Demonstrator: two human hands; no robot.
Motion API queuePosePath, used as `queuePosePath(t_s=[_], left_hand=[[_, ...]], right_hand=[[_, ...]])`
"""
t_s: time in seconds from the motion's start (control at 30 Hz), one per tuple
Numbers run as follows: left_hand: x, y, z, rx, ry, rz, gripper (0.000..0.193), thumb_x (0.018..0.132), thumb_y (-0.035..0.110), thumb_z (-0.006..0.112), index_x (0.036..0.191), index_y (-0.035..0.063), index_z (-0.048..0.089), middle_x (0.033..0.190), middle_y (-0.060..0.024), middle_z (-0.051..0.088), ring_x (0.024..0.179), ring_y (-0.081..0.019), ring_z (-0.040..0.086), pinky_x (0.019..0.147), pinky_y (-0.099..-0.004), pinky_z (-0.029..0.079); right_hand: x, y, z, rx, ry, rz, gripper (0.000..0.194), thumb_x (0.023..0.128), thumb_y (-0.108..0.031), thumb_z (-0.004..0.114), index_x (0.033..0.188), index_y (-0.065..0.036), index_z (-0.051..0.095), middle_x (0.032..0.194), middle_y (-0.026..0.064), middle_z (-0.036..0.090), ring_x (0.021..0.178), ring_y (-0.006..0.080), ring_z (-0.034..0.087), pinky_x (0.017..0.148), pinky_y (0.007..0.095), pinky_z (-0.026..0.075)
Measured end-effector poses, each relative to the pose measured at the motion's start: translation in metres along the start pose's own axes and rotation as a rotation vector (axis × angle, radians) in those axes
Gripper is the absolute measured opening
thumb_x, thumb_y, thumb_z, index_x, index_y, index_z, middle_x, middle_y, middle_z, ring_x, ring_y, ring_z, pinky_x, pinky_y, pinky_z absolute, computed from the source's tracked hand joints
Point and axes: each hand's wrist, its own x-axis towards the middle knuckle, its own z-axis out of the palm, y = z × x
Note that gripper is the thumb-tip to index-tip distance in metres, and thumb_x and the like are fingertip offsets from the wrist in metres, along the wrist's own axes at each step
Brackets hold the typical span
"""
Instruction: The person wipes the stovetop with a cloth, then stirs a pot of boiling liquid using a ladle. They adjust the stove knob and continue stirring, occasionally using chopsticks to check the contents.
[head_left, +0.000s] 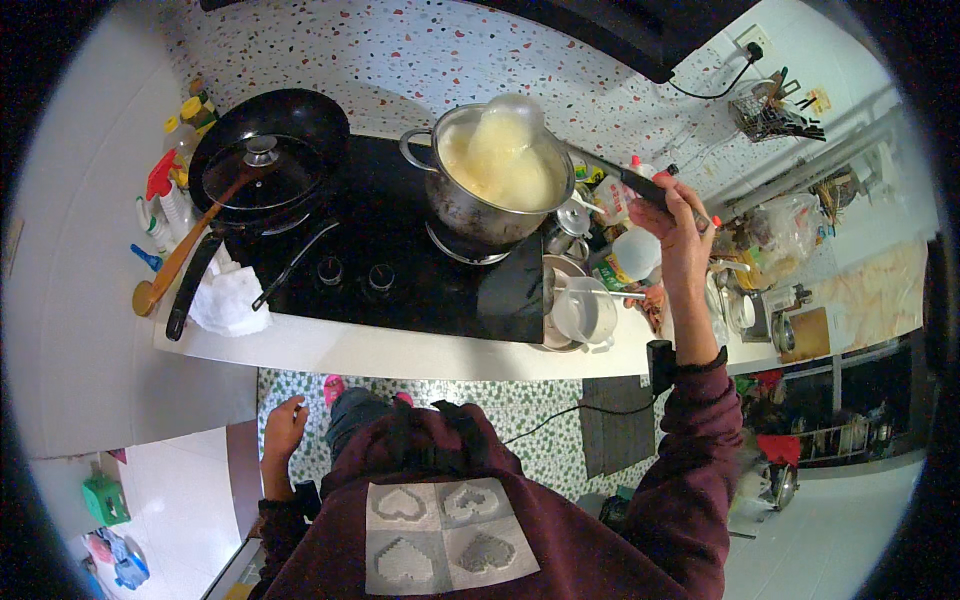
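Note:
My right hand (679, 214) is closed round the black handle of a metal ladle (517, 116), whose bowl is raised over a steel pot (480, 214). Pale yellow liquid pours from the ladle into the yellowish liquid (525, 180) in the pot. The pot stands on the right burner of a black glass cooktop (375, 300). My left hand (285, 427) hangs beside my body, below the counter, its fingers curled; nothing can be made out in it.
Left of the pot is a black wok (300, 112) with a glass lid and a wooden spoon (180, 259) across it. A white cloth (229, 300) lies near the counter's left end. Right of the cooktop are a plastic measuring cup (589, 311), jars and bottles. A range hood (600, 30) overhangs.

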Motion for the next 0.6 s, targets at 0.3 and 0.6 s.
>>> queuePosePath(t_s=[0.3,0.6], left_hand=[[0.002,0.002,-0.001,0.024,-0.014,-0.021,0.026,0.087,0.019,0.060,0.107,0.0021,0.062,0.091,-0.0200,0.066,0.080,-0.0342,0.064,0.070,-0.0409,0.051],[-0.009,0.004,-0.003,0.010,0.021,-0.053,0.028,0.085,0.019,0.061,0.107,0.0014,0.062,0.091,-0.0199,0.066,0.077,-0.0349,0.064,0.070,-0.0412,0.050]], right_hand=[[-0.013,0.001,-0.005,-0.925,-0.360,-0.626,0.020,0.086,-0.006,0.060,0.105,-0.004,0.062,0.093,0.0132,0.063,0.076,0.0289,0.065,0.069,0.0329,0.051],[0.003,0.047,0.009,-0.461,-0.274,0.028,0.028,0.093,-0.019,0.054,0.108,0.003,0.060,0.083,0.0135,0.066,0.069,0.0188,0.067,0.063,0.0323,0.056]])
